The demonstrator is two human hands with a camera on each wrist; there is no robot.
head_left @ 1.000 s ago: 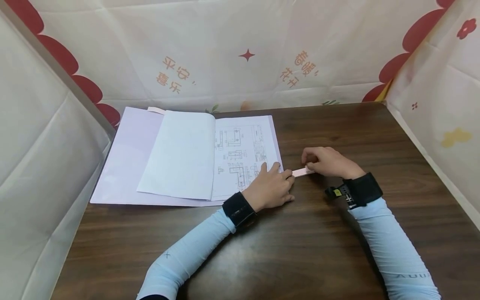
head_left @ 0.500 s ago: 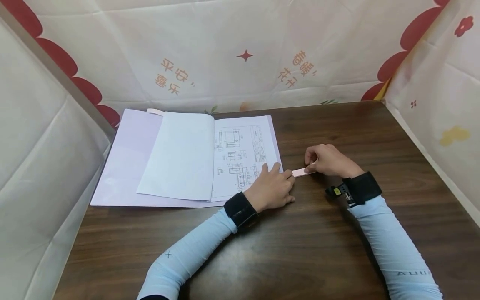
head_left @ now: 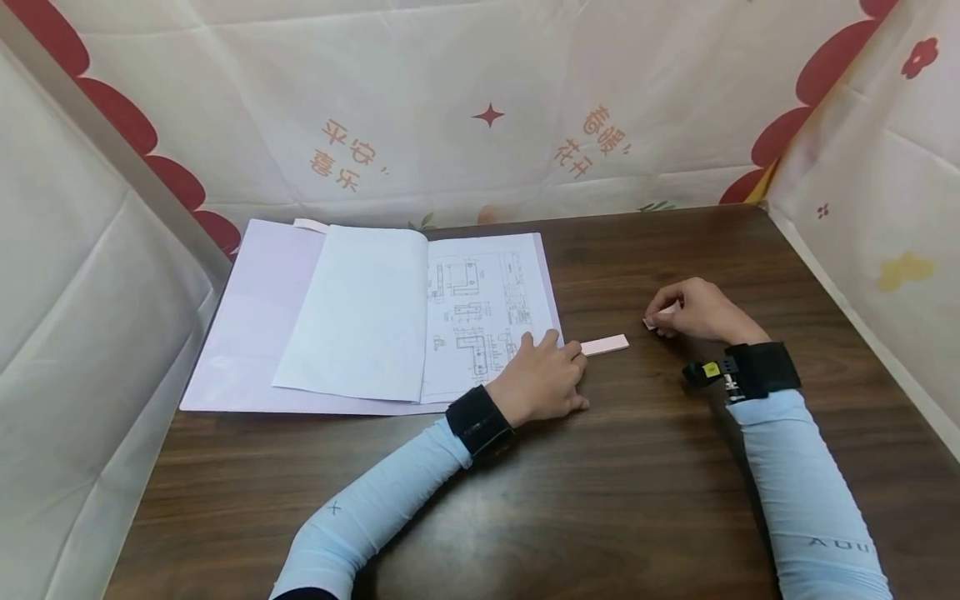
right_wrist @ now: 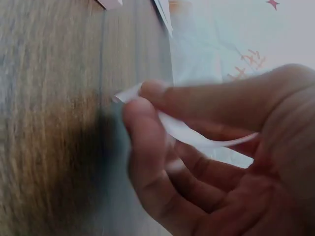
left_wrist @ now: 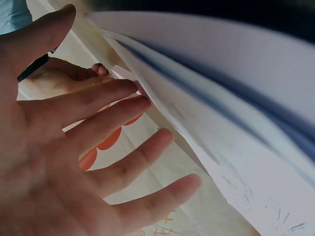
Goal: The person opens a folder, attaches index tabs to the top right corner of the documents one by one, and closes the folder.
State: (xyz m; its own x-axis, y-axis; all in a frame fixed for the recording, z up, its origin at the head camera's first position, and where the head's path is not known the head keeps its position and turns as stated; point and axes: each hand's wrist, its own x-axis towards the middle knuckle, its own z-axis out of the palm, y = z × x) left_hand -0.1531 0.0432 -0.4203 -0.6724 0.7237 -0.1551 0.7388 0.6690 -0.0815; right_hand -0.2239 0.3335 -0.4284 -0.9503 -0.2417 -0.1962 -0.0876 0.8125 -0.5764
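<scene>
A lavender folder (head_left: 251,317) lies spread out on the table. Inside it, a blank white page (head_left: 360,308) is turned to the left, and a sheet with technical drawings (head_left: 491,287) shows on the right. My left hand (head_left: 536,375) rests with spread, fairly straight fingers at the folder's lower right edge. From under its fingertips a pale pink strip (head_left: 606,344) sticks out to the right. Farther right, my right hand (head_left: 697,312) pinches a thin, curled white strip (right_wrist: 184,132) between thumb and index finger, just above the table.
The dark wooden table (head_left: 600,500) extends in front of and to the right of the folder. A printed cloth (head_left: 480,50) hangs along the back and both sides. Another pale tab (head_left: 311,224) pokes out at the folder's top edge.
My right hand has moved right, away from the pink strip's end, with a thin white strip now in its fingers. The pink strip's end is now uncovered. My left hand has stayed in place.
</scene>
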